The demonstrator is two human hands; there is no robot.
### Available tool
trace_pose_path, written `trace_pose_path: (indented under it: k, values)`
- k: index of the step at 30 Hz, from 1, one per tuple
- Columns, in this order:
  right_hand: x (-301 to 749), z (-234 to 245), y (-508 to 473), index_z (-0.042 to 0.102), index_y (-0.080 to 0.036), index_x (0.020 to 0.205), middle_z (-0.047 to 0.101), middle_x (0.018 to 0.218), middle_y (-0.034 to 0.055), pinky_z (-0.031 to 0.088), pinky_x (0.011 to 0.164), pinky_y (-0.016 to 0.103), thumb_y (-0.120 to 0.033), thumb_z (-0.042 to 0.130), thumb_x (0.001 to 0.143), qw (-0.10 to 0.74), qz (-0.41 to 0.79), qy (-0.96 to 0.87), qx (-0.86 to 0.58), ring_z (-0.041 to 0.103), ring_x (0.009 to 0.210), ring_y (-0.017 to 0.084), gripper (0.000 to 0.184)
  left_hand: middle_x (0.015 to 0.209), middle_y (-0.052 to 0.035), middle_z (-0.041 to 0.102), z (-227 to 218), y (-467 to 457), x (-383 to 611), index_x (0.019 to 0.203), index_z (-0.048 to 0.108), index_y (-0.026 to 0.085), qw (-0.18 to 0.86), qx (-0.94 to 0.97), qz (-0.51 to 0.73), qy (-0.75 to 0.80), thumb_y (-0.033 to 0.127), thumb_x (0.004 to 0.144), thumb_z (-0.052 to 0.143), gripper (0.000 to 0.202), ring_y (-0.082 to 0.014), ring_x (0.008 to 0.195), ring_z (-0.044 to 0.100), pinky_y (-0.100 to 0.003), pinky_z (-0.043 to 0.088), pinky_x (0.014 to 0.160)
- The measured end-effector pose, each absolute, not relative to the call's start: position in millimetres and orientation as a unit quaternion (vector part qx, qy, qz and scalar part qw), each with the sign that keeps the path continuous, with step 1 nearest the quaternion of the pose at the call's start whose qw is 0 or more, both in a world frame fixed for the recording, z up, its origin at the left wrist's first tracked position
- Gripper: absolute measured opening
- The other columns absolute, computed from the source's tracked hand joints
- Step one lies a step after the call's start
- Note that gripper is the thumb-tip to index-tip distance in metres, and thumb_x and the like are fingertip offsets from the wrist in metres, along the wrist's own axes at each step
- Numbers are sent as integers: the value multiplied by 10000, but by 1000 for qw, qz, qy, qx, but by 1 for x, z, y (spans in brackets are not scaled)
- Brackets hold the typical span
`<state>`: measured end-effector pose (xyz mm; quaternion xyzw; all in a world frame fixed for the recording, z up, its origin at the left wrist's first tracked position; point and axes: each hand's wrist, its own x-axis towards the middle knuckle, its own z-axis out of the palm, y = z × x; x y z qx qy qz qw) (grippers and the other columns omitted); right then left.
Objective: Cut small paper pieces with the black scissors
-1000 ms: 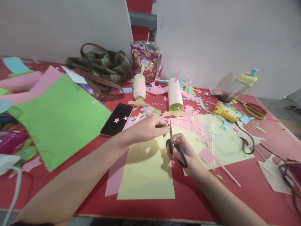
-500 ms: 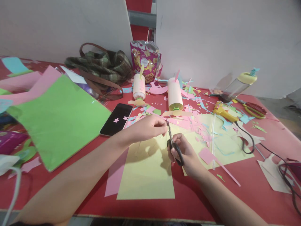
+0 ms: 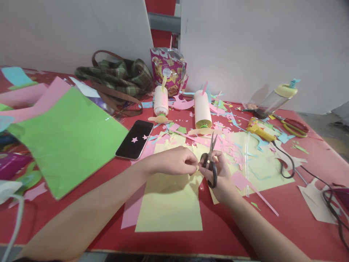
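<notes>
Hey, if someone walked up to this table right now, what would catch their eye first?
Probably the two hands at the centre: the right hand grips black scissors with the blades pointing up, and the left hand is pinched shut right beside it, above a yellow sheet. Next, the big green sheet on the left and the pink, blue and yellow scraps strewn over the red table.

The left hand (image 3: 174, 160) and right hand (image 3: 221, 176) have moved nearer the body and now meet at the fingertips, while the scissors (image 3: 210, 157) (before cutting at the left fingers) now point up and away.
</notes>
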<state>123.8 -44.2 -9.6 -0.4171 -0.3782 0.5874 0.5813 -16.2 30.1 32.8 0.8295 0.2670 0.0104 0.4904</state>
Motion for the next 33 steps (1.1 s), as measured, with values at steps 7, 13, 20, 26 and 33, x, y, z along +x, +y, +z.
trace_pose_path:
  k: [7, 13, 20, 26, 33]
  values:
    - [124, -9, -46, 341, -258, 772, 443, 691, -63, 344, 486, 192, -84, 619, 588, 566, 597, -381, -422, 464, 569, 82, 376, 476, 40, 316, 33, 26, -15, 483, 375, 159, 503, 823, -3, 263, 172, 616, 395, 135, -66, 421, 262, -211, 186, 404]
    - [124, -10, -46, 357, -251, 779, 433, 707, -62, 336, 500, 181, -44, 601, 586, 570, 593, -385, -419, 453, 600, 74, 374, 494, 33, 380, 33, 28, -15, 514, 451, 148, 489, 830, 27, 267, 173, 634, 392, 136, -67, 442, 305, -204, 211, 419]
    - [125, -11, -46, 351, -257, 785, 455, 729, -54, 338, 471, 173, -51, 587, 599, 575, 582, -381, -432, 460, 605, 79, 365, 571, 16, 475, 35, 30, -15, 613, 528, 147, 460, 842, 34, 278, 197, 683, 355, 193, -78, 500, 385, -197, 255, 458]
    - [125, -11, -45, 338, -258, 784, 456, 741, -41, 367, 453, 187, -110, 612, 589, 571, 575, -381, -446, 463, 592, 92, 367, 569, 22, 456, 35, 30, -16, 610, 498, 146, 454, 849, 18, 268, 214, 683, 377, 157, -77, 498, 378, -196, 253, 454]
    - [125, -11, -45, 336, -267, 779, 463, 745, -48, 377, 457, 198, -126, 617, 600, 568, 573, -389, -444, 466, 575, 92, 362, 536, 30, 430, 35, 28, -15, 587, 486, 148, 444, 858, 26, 256, 203, 693, 375, 163, -74, 480, 365, -197, 248, 449]
